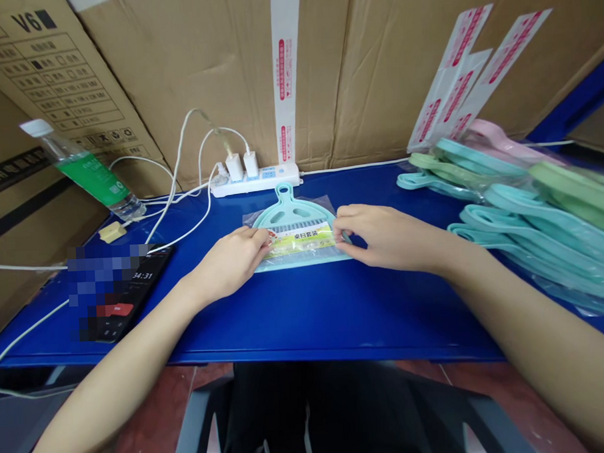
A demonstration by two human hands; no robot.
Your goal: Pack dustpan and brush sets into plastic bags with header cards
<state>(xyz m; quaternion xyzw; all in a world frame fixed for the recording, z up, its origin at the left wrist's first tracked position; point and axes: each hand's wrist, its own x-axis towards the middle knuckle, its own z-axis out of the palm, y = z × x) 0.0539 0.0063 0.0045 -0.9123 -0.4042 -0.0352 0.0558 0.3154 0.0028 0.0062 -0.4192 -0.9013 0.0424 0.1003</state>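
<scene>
A light-blue dustpan lies flat on the blue table in a clear plastic bag, its looped handle pointing away from me. Grey bristles of a brush show above a yellow-green paper label printed with Chinese characters. My left hand is closed at the left edge of the bagged dustpan set, its fingertips by the end of the label. On the opposite edge, the bent fingers of my right hand pinch the bag beside the label. The exact grip of the left fingertips is partly hidden.
Several bagged dustpans in blue, green and pink pile up at right. A white power strip with cables stands behind. At left are a water bottle, a yellowish block and a phone. Cardboard walls the back.
</scene>
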